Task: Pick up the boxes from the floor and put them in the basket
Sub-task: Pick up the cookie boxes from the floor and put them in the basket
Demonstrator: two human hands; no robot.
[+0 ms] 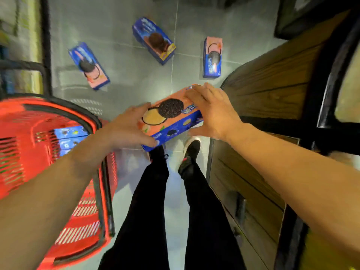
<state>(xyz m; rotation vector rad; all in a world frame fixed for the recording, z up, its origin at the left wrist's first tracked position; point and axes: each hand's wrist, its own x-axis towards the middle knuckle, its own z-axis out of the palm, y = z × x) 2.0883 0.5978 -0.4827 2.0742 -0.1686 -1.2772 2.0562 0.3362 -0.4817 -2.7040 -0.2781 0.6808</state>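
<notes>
Pink/blue cookie box (171,117) held in the air above the person's shoes, just right of the red basket (23,121). Left hand (128,127) clamps its near-left end, right hand (212,112) its far-right end, fingers over the top face. Basket on the floor w/ blue boxes (68,137) inside. 3 more on grey tile floor (126,75): pink/blue box (88,66) left, blue box (153,39) centre, pink/blue box (212,57) right. Wooden cabinet (272,94) along right side.

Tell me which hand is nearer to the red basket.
Left. The left hand grips the held box's end just beside the red basket; the right hand holds the far end, by the wooden cabinet.
</notes>
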